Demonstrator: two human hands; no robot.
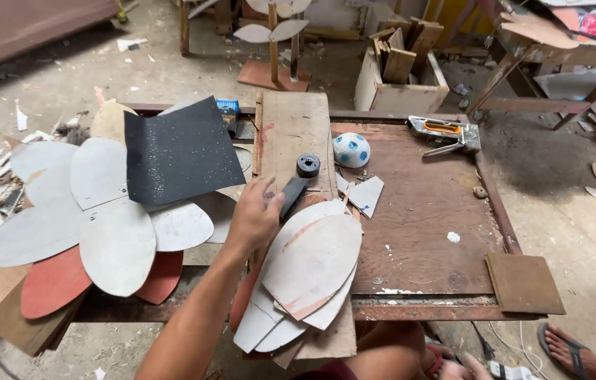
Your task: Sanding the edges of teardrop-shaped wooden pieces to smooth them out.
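Reaching over the stack of petal-shaped boards [310, 271], we close our left hand [254, 218] round the dark tool [296, 186] lying on the plank [298, 127], gripping low for control, our right hand unseen.

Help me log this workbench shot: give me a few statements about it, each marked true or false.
1. The left hand rests on a black tool. True.
2. A blue and white ball lies on the table. True.
3. The staple gun sits in the right hand. False: it lies alone at the table's far edge, and no right hand shows.
4. The dark sandpaper sheet lies under the petal-shaped cutouts. False: it lies on top of another group of cutouts to the left.
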